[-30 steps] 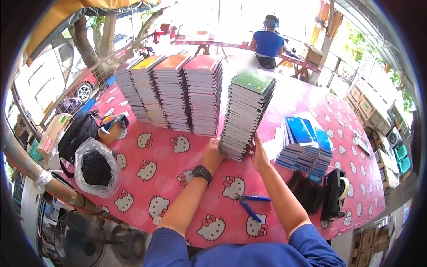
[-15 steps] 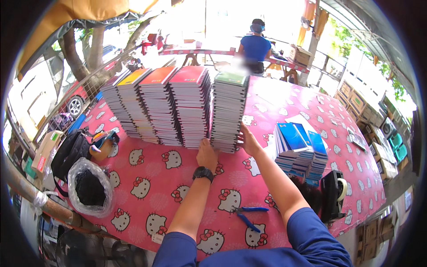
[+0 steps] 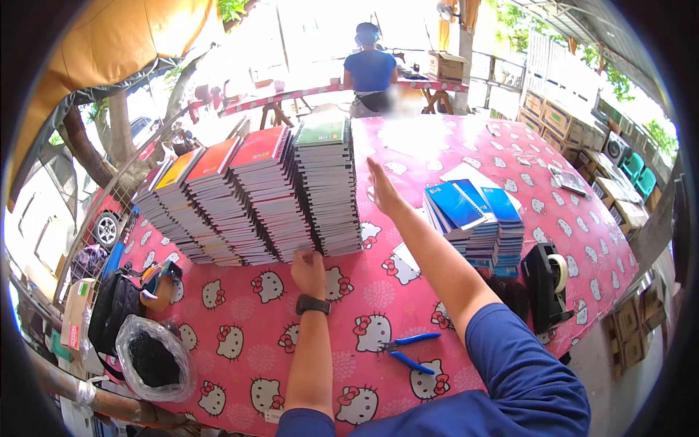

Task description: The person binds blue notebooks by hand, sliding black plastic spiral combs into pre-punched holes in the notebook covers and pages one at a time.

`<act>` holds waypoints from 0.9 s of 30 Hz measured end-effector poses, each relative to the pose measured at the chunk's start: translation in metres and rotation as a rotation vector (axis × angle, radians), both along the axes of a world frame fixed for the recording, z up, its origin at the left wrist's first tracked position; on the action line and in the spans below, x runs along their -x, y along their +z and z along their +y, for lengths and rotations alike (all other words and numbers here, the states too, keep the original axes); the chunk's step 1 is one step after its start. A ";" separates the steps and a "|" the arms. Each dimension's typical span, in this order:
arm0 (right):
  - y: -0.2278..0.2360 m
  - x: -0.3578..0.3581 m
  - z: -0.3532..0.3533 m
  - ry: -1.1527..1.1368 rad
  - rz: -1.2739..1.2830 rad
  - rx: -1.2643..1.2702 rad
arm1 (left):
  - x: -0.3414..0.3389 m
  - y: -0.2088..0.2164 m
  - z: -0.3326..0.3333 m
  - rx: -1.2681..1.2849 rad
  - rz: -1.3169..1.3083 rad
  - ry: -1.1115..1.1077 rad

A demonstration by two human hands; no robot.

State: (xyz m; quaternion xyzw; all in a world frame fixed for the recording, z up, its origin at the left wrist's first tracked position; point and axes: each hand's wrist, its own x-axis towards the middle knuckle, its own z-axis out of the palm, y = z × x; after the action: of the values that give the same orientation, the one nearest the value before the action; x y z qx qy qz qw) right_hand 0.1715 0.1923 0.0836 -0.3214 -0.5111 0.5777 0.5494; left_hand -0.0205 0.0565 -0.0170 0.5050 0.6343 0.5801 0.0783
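A tall stack of spiral notebooks with green covers (image 3: 324, 132) stands close against a stack with red covers (image 3: 260, 146). By the foot of these two stacks is my left hand (image 3: 309, 271), its fingers curled in and a black watch on the wrist; nothing shows in it. To the right of the green stack, my right hand (image 3: 382, 188) is raised with straight fingers, apart from the notebooks. More stacks continue leftward, with orange-red covers (image 3: 213, 159), yellow covers (image 3: 177, 169) and dark purple covers (image 3: 153, 176).
Blue notebooks (image 3: 466, 207) lie in shorter piles at the right, near a black tape dispenser (image 3: 546, 288). Blue-handled pliers (image 3: 411, 349) rest on the pink patterned tablecloth (image 3: 378, 291). A plastic-lined container (image 3: 154, 357) and black bag (image 3: 116, 302) sit left. A person (image 3: 370, 69) is beyond.
My right hand has come off the green stack's side and risen. The green stack now stands closer to the red one. My left hand remains low by the stacks. The view has shifted.
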 end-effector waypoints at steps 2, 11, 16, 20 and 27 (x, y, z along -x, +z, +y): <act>0.031 0.035 -0.005 -0.034 0.075 -0.078 | 0.018 -0.001 -0.003 -0.186 -0.279 -0.008; 0.054 0.005 -0.018 -0.289 -0.298 -0.245 | -0.056 0.031 -0.056 -0.223 -0.032 -0.339; 0.098 -0.091 -0.164 -0.108 -0.662 -0.480 | -0.103 0.072 -0.172 0.096 0.755 -1.025; 0.114 -0.200 -0.327 -0.692 -0.849 -0.511 | -0.099 0.047 -0.177 0.088 0.787 -0.966; -0.045 -0.320 -0.448 -1.182 -0.870 -0.144 | -0.036 0.032 -0.131 0.175 0.601 -0.403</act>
State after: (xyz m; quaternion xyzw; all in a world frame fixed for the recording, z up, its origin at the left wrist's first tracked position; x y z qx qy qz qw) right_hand 0.4913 -0.2559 0.0386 -0.7063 -0.4611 -0.0297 0.5364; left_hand 0.0154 -0.0742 0.0151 0.7589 0.5640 0.3226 0.0441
